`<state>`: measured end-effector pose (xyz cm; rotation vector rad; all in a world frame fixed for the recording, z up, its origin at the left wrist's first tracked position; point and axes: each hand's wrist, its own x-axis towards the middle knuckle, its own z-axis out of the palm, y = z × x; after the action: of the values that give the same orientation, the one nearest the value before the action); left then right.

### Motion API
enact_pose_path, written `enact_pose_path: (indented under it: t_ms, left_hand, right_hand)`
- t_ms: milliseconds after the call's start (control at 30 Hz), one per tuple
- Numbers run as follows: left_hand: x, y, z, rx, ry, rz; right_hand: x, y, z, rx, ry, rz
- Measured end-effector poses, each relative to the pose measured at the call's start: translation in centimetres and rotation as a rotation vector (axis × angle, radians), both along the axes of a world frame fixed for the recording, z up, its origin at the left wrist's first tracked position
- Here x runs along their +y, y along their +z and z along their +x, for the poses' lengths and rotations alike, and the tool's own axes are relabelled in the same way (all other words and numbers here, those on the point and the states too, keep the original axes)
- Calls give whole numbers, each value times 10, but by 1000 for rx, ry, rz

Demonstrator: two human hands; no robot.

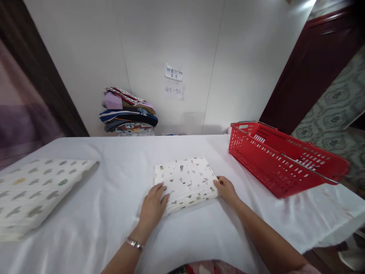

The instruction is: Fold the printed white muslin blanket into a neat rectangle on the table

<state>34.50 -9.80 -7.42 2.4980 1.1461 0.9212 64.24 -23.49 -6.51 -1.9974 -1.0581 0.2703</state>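
A folded white cloth (186, 180) with small printed motifs lies on the table in front of me, its layered edge facing my body. My left hand (154, 201) rests on its near left corner, thumb and fingers apart and lying flat on the fabric. At the right edge, my right hand (226, 188) has its thumb and fingers closed on the cloth's near corner; the fingertips are partly hidden. A silver bracelet (134, 244) circles my left wrist.
A second cream cloth (42, 186) with grey-green motifs lies at the left. The red plastic basket (273, 160) stands on the right of the white-covered table (114, 228). Behind the far edge rises a pile of folded textiles (128, 112). Paper labels (173, 82) hang on the wall.
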Motion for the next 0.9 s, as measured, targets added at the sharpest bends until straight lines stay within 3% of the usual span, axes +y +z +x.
enact_pose_path:
  t_ms: [133,233,367,467,533,667,900]
  left_hand:
    - [-3,2,0,2,5,-16]
    - [-5,5,1,4,12,-29]
    - [-5,6,1,1,17,-44]
    - [-3,3,0,-16,6,-30]
    - [-1,2,-1,-25,-1,-10]
    - [0,1,-2,-17,3,8]
    - [-1,1,-2,6,2,-14]
  right_hand:
    - [-6,3,1,-118,-23,-43]
    - [2,15,-5,-337,65,-44]
    - [37,33,-38,-499,287,-47]
    - [72,34,-66,-509,464,-109]
    - [92,30,-74,-495,508,-178]
    - [110,24,-53,-471,420,-365]
    - [90,21,-11,-527,296,-441]
